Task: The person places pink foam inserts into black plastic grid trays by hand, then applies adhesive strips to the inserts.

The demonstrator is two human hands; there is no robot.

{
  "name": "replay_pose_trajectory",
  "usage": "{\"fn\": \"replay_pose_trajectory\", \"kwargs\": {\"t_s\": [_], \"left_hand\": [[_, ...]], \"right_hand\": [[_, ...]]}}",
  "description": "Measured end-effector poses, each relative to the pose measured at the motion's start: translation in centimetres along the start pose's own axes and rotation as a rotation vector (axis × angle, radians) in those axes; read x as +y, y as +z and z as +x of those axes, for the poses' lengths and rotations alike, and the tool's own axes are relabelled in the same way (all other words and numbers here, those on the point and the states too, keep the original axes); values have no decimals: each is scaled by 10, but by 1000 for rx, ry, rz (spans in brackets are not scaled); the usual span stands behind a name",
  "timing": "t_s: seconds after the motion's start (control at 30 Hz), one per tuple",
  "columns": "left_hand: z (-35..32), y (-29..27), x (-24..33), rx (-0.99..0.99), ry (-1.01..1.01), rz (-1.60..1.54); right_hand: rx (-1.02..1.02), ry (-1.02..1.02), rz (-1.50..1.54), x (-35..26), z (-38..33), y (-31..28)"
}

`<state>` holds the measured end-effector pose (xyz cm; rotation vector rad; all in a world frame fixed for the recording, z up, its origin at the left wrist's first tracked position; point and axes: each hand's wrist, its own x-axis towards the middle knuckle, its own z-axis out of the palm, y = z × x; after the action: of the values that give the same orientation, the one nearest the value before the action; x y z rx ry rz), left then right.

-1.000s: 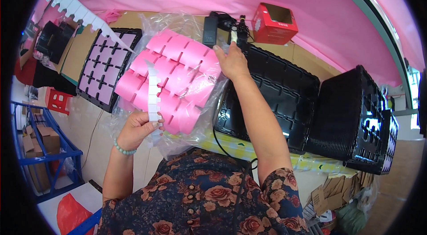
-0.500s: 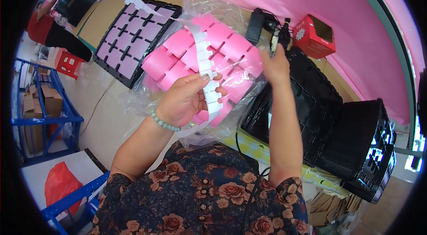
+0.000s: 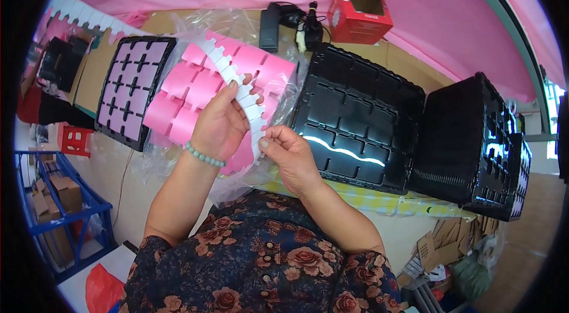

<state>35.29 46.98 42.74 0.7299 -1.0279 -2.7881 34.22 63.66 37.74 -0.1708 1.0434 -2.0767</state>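
A long white strip with notched edges (image 3: 253, 110) runs from the upper left down across several glossy pink slotted sheets (image 3: 189, 85). My left hand (image 3: 219, 123), wearing a beaded bracelet, is closed around the strip, thumb on top and fingertips behind it. At the strip's lower end, my right hand (image 3: 290, 159) pinches it between thumb and bent fingers. The pink sheets lie on crumpled clear plastic wrap (image 3: 219, 20), partly hidden behind my left hand.
Left of the pink sheets lies a black tray with lilac panels (image 3: 121, 91). On the right are an empty-looking black tray (image 3: 355, 117) and a stack of black trays (image 3: 450, 135). A red box (image 3: 360, 20) and a black power adapter (image 3: 269, 29) sit behind. A blue rack (image 3: 59, 224) stands lower left.
My right hand has come from near the cables at the back to the strip's lower end and now pinches it. My left hand keeps its hold. The whole view has shifted.
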Motion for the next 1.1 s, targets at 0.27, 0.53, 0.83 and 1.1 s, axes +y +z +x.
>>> {"fn": "replay_pose_trajectory", "kwargs": {"t_s": [0.27,0.53,0.83,1.1], "left_hand": [[-18,-22,-31,-157,-128,176],[-24,-23,-31,4,-153,466],[-11,-19,-44,-4,-179,349],[0,-13,-53,50,-177,348]], "right_hand": [[40,-74,-301,1,-15,-20],[88,-82,-324,-2,-22,-27],[159,-139,-512,-7,-20,-35],[210,-195,-680,-18,-13,-38]]}}
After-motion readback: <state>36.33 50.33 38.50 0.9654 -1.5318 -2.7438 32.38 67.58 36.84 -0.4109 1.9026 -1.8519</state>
